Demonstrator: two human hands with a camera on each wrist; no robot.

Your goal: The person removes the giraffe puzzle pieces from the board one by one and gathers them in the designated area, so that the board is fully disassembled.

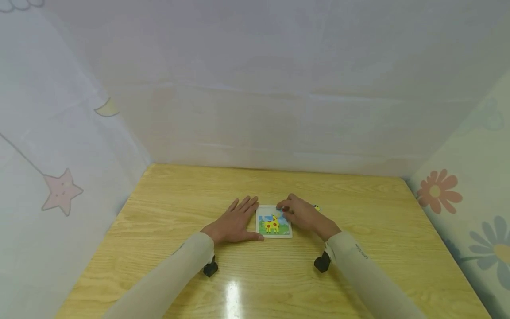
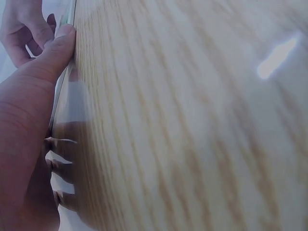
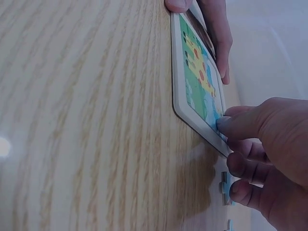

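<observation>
A small jigsaw puzzle in a white-bordered tray lies flat on the table, showing a yellow giraffe with red spots on green and blue. Along the tray's left side rests my left hand, its fingers straight and spread, the thumb at the near-left corner. Over the far-right corner, my right hand pinches a bluish puzzle piece between thumb and forefinger. In the right wrist view, the right thumb lies on the blue part of the picture; the piece itself is mostly hidden by the fingers.
A loose puzzle piece lies just beyond my right hand. The right wrist view shows a blue-edged piece under the curled fingers and part of another near the bottom. Printed cloth walls enclose the wooden table at back and sides.
</observation>
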